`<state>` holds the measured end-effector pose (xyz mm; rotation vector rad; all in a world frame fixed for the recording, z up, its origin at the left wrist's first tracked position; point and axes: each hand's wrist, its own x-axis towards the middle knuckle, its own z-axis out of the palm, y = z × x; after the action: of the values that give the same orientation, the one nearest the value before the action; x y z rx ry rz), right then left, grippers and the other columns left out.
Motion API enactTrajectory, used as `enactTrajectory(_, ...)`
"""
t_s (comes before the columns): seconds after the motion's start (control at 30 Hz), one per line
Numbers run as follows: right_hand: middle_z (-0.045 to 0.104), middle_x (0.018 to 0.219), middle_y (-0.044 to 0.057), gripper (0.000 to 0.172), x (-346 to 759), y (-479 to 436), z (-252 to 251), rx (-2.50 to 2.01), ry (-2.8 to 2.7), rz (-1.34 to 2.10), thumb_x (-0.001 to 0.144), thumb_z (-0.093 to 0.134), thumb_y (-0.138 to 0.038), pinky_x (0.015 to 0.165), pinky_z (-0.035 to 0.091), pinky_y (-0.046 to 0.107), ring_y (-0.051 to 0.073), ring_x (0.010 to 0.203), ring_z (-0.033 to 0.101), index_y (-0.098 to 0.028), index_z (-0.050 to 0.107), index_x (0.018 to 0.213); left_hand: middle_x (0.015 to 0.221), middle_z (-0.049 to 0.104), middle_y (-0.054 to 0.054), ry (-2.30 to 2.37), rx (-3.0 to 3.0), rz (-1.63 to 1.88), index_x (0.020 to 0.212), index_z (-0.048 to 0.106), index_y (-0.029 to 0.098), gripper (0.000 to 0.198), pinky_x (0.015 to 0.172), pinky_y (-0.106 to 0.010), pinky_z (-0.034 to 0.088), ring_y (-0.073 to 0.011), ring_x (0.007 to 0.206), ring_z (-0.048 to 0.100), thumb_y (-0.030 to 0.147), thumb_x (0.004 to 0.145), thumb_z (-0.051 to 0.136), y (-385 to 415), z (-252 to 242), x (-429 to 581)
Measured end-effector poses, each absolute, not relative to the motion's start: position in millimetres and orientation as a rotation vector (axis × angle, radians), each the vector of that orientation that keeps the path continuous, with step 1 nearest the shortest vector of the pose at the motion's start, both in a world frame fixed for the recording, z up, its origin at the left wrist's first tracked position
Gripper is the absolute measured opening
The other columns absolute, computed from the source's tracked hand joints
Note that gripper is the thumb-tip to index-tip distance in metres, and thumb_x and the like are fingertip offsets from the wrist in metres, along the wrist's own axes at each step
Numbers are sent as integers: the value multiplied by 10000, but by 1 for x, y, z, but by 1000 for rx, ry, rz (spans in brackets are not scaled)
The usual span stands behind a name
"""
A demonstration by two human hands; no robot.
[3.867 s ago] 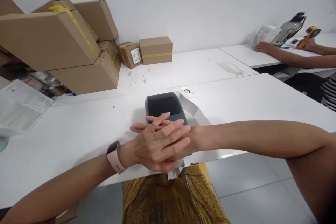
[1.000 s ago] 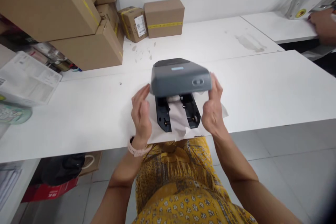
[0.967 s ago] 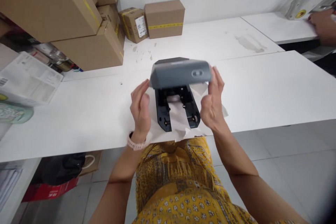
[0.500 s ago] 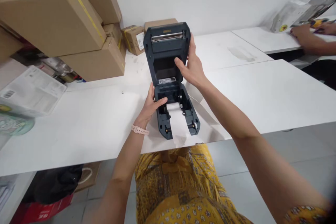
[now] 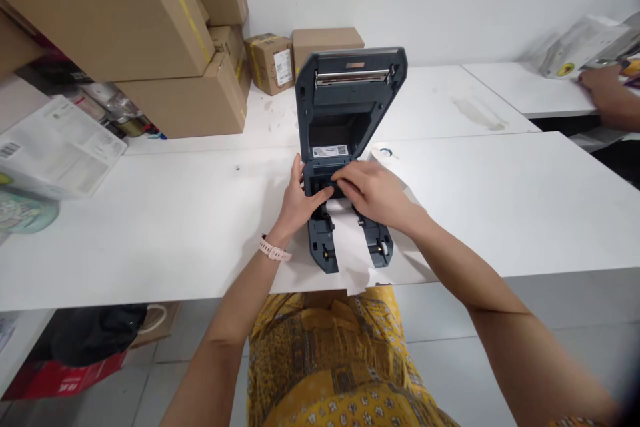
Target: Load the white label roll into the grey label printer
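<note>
A dark blue-grey label printer stands near the table's front edge with its lid raised. White label paper runs from its compartment over the front and droops past the table edge. My left hand grips the printer's left side wall, fingers outside and thumb reaching in over the compartment. Inside the compartment, the bent fingertips of my right hand are close together beside the left thumb; whatever they hold is hidden. Behind my right hand, a white paper roll lies on the table, partly covered.
Cardboard boxes are stacked at the left, with a small taped box beside them. A clear package and a green container sit at far left. Another person's hand is at the far right table.
My right hand has left the raised lid and come down into the compartment. My left hand still grips the printer's left side. The camera view has shifted.
</note>
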<state>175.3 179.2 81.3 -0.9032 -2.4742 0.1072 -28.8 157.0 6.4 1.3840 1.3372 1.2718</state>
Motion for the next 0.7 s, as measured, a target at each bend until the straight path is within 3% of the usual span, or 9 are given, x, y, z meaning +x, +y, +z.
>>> enactTrajectory(0.13,765,950,156,274,168,195,84,-953,-2938,162,1026,457,-203,903,476,422,295,933,694,-136,721,1056,1726,370,-171,1346,1438,1279,1712,88,315,1176,1282,-527,366,-329,1578,425,477,824,841,160,3,-31)
enactTrajectory(0.27,771,957,166,295,166,205,89,-870,-3110,111,1026,475,-236,908,461,430,310,950,696,-126,746,1063,1712,405,-177,1366,1521,1253,1718,54,315,1142,1294,-560,339,-338,1620,359,457,866,802,161,1,-32)
enactTrajectory(0.43,796,923,140,274,161,203,80,-764,-3223,66,1005,534,-212,1002,446,462,276,869,716,-126,751,1148,1772,291,-171,1391,1646,1262,1712,-104,328,1061,1273,-593,368,-343,1627,345,358,975,658,154,5,-34)
enactTrajectory(0.57,790,1065,185,355,160,207,82,-753,-3202,302,937,641,-195,1015,462,489,318,990,718,-102,706,1274,1794,169,-184,1396,1740,1223,1704,-160,303,1030,1205,-575,463,-355,1623,347,348,1009,599,150,10,-35)
enactTrajectory(0.7,738,1293,153,491,192,214,111,-517,-2986,914,1010,612,-364,996,515,433,285,1131,681,-170,600,1461,1806,154,-153,1349,1771,1242,1703,-151,327,1012,1268,-587,382,-332,1664,240,379,1020,594,150,10,-37)
